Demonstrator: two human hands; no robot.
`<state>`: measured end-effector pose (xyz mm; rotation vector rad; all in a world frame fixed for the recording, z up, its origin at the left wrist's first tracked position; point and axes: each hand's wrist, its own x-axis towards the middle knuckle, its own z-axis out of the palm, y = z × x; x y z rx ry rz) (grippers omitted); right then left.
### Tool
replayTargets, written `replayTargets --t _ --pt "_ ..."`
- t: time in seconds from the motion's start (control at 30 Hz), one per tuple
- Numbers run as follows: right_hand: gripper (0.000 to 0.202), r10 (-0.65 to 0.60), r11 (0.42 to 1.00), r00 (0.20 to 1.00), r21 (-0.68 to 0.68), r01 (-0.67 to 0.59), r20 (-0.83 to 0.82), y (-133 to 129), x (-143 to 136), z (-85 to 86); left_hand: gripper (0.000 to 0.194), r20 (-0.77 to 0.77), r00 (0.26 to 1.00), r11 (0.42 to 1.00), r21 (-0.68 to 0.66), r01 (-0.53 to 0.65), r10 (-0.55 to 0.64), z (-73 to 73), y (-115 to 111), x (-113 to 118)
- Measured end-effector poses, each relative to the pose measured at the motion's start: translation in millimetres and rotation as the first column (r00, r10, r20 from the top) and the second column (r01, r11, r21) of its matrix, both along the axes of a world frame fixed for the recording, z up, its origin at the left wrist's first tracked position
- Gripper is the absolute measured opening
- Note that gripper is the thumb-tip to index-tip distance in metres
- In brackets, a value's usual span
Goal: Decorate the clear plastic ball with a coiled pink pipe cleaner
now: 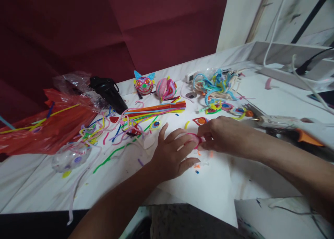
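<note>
My right hand [220, 134] pinches the edge of a small pink pipe-cleaner loop [197, 138] over a sheet of white paper [208, 186]. My left hand [173, 153] has its fingers spread, with some of them over the loop's left side; whether they touch it I cannot tell. Just beyond the right fingers lies a red eye-shaped piece with an orange centre [200, 121]. A small blue-centred eye piece [155, 124] rests beyond the left hand. Orange and blue scraps [197, 167] lie near the fingertips.
A bundle of coloured pipe cleaners [156, 110] lies behind the hands, with two decorated balls [144, 85] farther back. At right are a blurred glue gun [281, 120] and tangled blue and cream strands [219, 84]. A clear plastic dome [70, 157] and red plastic bag [52, 127] are at left.
</note>
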<state>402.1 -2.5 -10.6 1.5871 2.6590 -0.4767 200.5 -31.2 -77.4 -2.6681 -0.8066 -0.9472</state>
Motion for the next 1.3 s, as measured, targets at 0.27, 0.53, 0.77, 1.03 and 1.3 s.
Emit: replayTargets --t 0.27,0.53,0.77,1.03,1.3 --pt "0.01 0.004 0.999 0.997 0.035 -0.002 -0.073 1 2 -6.5 0.036 -0.078 0.997 0.999 0.046 0.029 -0.025 1.3 0 -2" --pt "0.015 0.034 0.999 0.993 0.04 -0.03 -0.109 0 5 -7.1 0.037 -0.138 0.99 0.999 0.034 0.022 -0.017 4.9 -3 -4" --pt "0.016 0.024 0.999 0.995 0.025 -0.022 -0.101 0 5 -7.4 0.035 -0.232 0.972 0.994 0.095 0.045 -0.022 9.7 -3 -7" --pt "0.015 0.015 1.0 0.999 0.02 -0.014 -0.045 -1 4 -4.9 0.037 -0.263 0.964 0.991 0.122 0.053 -0.019 11.0 -4 -6" --pt "0.017 0.077 0.996 0.997 0.032 -0.078 0.021 -8 4 3.2 0.039 -0.262 0.965 0.989 0.14 0.044 -0.006 11.6 -5 -6"
